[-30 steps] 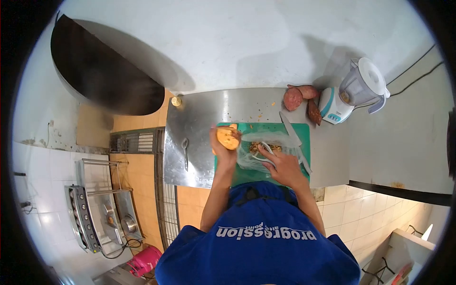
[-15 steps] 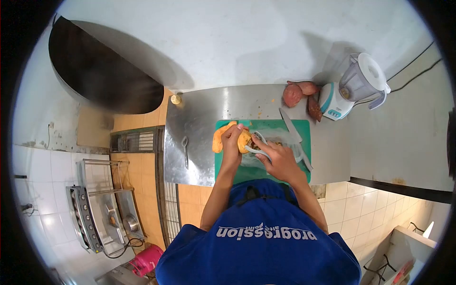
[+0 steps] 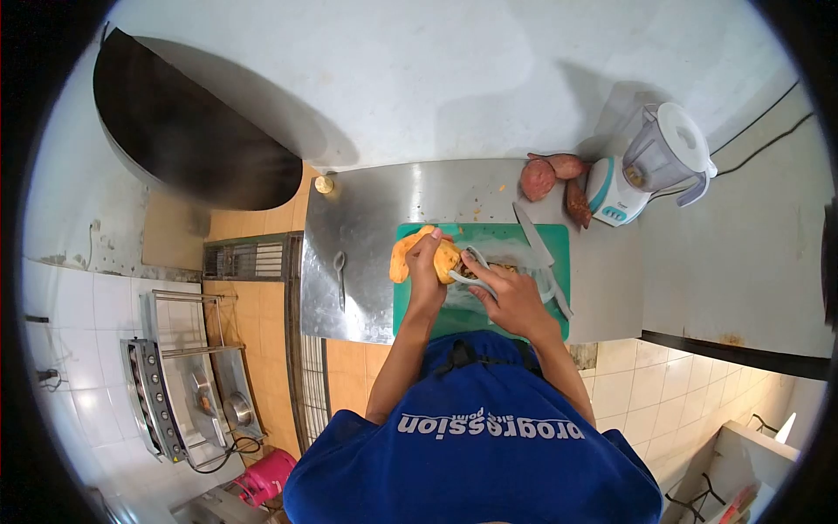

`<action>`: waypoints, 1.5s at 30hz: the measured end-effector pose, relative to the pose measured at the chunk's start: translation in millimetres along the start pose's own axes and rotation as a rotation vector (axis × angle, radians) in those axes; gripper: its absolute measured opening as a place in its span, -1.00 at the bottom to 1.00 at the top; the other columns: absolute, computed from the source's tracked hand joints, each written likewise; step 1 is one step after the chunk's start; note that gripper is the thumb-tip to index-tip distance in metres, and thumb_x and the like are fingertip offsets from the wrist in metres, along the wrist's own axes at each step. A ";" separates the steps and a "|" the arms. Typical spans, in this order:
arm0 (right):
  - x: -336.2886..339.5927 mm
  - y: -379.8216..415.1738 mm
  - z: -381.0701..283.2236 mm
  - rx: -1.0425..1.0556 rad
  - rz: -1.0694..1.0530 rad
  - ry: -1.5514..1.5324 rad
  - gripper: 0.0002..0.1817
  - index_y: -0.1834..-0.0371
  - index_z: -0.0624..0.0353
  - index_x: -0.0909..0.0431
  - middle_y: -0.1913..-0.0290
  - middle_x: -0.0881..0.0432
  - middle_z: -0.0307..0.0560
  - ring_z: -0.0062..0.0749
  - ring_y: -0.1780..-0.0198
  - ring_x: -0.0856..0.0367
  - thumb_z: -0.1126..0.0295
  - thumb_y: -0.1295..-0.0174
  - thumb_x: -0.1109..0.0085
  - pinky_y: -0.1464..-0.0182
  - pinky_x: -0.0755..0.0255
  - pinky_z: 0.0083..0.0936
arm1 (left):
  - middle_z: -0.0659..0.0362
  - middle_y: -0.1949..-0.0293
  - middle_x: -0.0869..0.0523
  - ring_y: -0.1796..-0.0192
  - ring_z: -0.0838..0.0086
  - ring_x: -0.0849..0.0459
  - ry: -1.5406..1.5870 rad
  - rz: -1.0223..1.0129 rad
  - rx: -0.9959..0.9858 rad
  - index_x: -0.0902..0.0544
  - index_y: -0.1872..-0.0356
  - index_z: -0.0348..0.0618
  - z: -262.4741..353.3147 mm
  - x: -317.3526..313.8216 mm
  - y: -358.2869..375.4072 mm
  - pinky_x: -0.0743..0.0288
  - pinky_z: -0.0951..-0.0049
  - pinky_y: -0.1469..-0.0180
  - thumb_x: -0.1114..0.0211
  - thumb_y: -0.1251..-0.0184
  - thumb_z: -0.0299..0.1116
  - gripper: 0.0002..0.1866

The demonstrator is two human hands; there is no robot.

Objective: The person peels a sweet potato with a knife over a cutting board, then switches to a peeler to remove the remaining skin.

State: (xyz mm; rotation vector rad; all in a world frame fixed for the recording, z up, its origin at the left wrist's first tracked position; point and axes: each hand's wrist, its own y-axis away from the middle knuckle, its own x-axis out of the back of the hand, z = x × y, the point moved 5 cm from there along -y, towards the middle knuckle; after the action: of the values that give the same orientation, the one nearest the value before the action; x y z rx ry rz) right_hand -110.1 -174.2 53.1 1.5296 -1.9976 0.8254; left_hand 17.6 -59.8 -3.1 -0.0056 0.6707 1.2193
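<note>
My left hand [image 3: 425, 272] grips a peeled orange sweet potato [image 3: 446, 258] over the green cutting board [image 3: 524, 237]. My right hand [image 3: 511, 295] holds a grey peeler [image 3: 472, 271] with its blade against the sweet potato. Another peeled orange piece [image 3: 401, 257] lies at the board's left edge. Under my hands a clear plastic bag [image 3: 543, 281] with brown peelings lies on the board.
A knife [image 3: 532, 234] rests on the board's right side. Three unpeeled reddish sweet potatoes [image 3: 539, 179] and a white blender [image 3: 650, 166] stand at the back right of the steel table [image 3: 367, 227]. A small metal tool [image 3: 340, 272] lies at the left.
My left hand turned the sweet potato down and toward the peeler. My right hand rose from the plastic bag and brought the peeler against it.
</note>
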 end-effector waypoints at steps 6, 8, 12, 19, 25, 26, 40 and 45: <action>3.3 -0.1 -0.1 -0.046 -0.050 0.011 -0.37 -0.57 -0.23 -0.42 0.03 -0.75 0.10 0.15 0.08 -0.72 0.19 -0.41 -0.26 0.07 -0.58 -0.03 | 0.16 0.32 -0.68 0.28 0.49 -0.68 0.030 0.011 0.001 -0.67 0.24 -0.28 -2.2 -2.6 -0.8 -0.57 0.42 0.22 -0.31 -0.52 -0.12 -0.65; 3.0 2.0 1.4 -0.050 -0.051 0.012 -0.37 -0.57 -0.24 -0.41 0.04 -0.75 0.10 0.15 0.09 -0.72 0.18 -0.41 -0.26 0.07 -0.58 -0.03 | 0.15 0.30 -0.67 0.27 0.43 -0.68 0.040 0.008 -0.007 -0.65 0.20 -0.24 -13.3 7.1 -10.3 -0.60 0.36 0.20 -0.29 -0.51 -0.05 -0.62; -13.5 32.8 35.7 -0.104 -0.098 0.122 -0.36 -0.58 -0.29 -0.40 0.03 -0.74 0.10 0.13 0.09 -0.70 0.18 -0.41 -0.27 0.09 -0.56 -0.07 | 0.14 0.27 -0.66 0.26 0.33 -0.68 0.492 0.032 -0.047 -0.62 0.17 -0.19 32.1 24.3 -32.8 -0.62 0.28 0.16 -0.27 -0.52 0.03 -0.59; 11.3 4.3 7.8 0.001 0.125 -0.125 -0.39 -0.55 -0.18 -0.45 0.14 -0.74 0.05 0.06 0.10 -0.69 0.16 -0.41 -0.25 0.08 -0.53 -0.08 | 0.08 0.23 -0.72 0.18 0.37 -0.74 0.123 -0.033 -0.139 -0.67 0.10 -0.34 52.4 3.9 -16.1 -0.66 0.36 0.11 -0.24 -0.58 0.02 -0.51; 17.4 -15.0 -1.6 -0.058 0.038 -0.188 -0.41 -0.53 -0.15 -0.48 0.27 -0.68 0.03 0.06 0.25 -0.64 0.16 -0.41 -0.25 0.15 -0.47 -0.10 | 0.13 0.32 -0.73 0.29 0.51 -0.69 -0.088 -0.107 -0.120 -0.73 0.21 -0.36 25.7 -8.3 -9.5 -0.56 0.49 0.19 -0.22 -0.62 -0.06 -0.54; 13.8 -15.9 -0.4 -0.057 0.033 -0.188 -0.41 -0.53 -0.15 -0.48 0.27 -0.68 0.03 0.06 0.25 -0.64 0.16 -0.41 -0.25 0.15 -0.47 -0.10 | 0.15 0.34 -0.73 0.30 0.55 -0.68 -0.151 -0.117 -0.135 -0.74 0.24 -0.35 24.5 -9.4 -9.3 -0.53 0.51 0.21 -0.23 -0.61 -0.06 -0.55; -4.8 4.1 19.4 -0.112 -0.195 0.210 -0.40 -0.53 -0.17 -0.48 0.01 -0.77 0.11 0.08 0.13 -0.71 0.12 -0.41 -0.27 0.05 -0.57 -0.15 | 0.13 0.37 -0.68 0.33 0.44 -0.69 0.250 -0.073 -0.011 -0.67 0.26 -0.27 27.8 9.1 -15.7 -0.57 0.43 0.30 -0.21 -0.61 0.00 -0.54; -3.0 17.5 38.8 -0.136 -0.025 -0.037 -0.42 -0.50 -0.25 -0.50 -0.04 -0.77 0.02 0.07 0.09 -0.74 0.07 -0.40 -0.26 0.06 -0.58 -0.14 | 0.07 0.39 -0.68 0.35 0.35 -0.74 0.147 0.037 -0.224 -0.64 0.25 -0.28 69.8 15.0 -21.2 -0.61 0.41 0.39 -0.20 -0.61 0.03 -0.52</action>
State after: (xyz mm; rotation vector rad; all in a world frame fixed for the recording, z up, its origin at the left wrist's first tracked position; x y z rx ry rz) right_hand -127.0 -196.7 21.0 1.4993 -2.0123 0.6419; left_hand 71.5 -30.2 39.0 -0.2723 0.6603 1.3336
